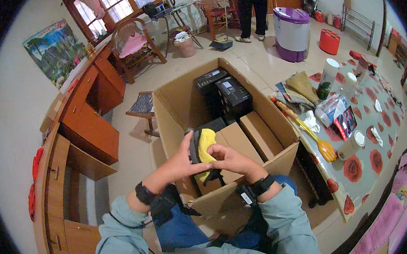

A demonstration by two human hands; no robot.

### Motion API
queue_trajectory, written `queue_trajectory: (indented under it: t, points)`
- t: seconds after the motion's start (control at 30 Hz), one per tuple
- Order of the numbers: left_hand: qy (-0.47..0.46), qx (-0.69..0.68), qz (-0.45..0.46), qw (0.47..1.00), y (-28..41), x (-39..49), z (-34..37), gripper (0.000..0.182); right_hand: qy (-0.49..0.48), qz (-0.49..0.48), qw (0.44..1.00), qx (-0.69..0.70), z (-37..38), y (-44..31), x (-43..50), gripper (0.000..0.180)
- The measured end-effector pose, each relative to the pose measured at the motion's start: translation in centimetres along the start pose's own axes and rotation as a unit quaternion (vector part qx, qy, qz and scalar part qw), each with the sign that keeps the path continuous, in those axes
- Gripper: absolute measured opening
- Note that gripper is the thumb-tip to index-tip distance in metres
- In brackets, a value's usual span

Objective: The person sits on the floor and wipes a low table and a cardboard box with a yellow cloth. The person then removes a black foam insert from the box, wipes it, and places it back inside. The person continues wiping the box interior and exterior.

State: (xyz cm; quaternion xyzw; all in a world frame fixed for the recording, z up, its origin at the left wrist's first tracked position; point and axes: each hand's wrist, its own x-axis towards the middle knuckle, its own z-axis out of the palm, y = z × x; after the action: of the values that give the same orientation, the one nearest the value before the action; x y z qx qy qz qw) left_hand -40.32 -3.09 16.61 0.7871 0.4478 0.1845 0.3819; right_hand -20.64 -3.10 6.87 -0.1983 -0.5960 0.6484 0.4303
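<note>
Both of my hands hold a soft fabric piece (206, 145), yellow on one side and dark grey on the other, over the near part of a large open cardboard carton (282, 159). My left hand (178, 164) grips its grey side, thumb across the lower edge. With thumb and fingertips, my right hand (231, 159) pinches the yellow side. Whether the piece is a cloth or a glove, I cannot tell. Below it in the carton lie plain brown cardboard boxes (264, 136). Black printed boxes (234, 95) fill the far corner.
On the right, a table with a flowered cover (379, 139) bears a yellow fork-shaped tool (325, 149), bottles and crumpled tissues. A small stool (142, 104) stands left of the carton, and wooden cabinets (93, 130) line the wall. Behind are a purple-and-white washing machine (290, 35) and a standing person (251, 13).
</note>
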Motion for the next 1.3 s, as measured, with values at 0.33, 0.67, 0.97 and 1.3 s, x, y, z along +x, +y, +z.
queue_trajectory:
  t: [0.33,0.67,0.97,1.3]
  points:
    - [-0.043,0.195,0.043,0.979,-2.4,8.8,0.3,0.067,0.305,-0.028,0.935,-0.178,-2.4,-1.4,-1.5,0.024]
    - [-0.111,0.413,-0.066,0.902,-11.5,10.0,7.8,0.051,0.366,-0.047,0.929,0.001,-4.5,-1.5,-1.6,0.014]
    - [-0.373,0.301,-0.002,0.878,-8.2,8.0,10.5,0.057,0.369,-0.02,0.929,-0.038,-4.3,-0.6,-0.6,0.012]
    - [-0.5,0.187,-0.006,0.845,-9.3,8.1,9.3,0.046,0.37,-0.012,0.928,-0.047,-4.4,0.0,-0.2,0.012]
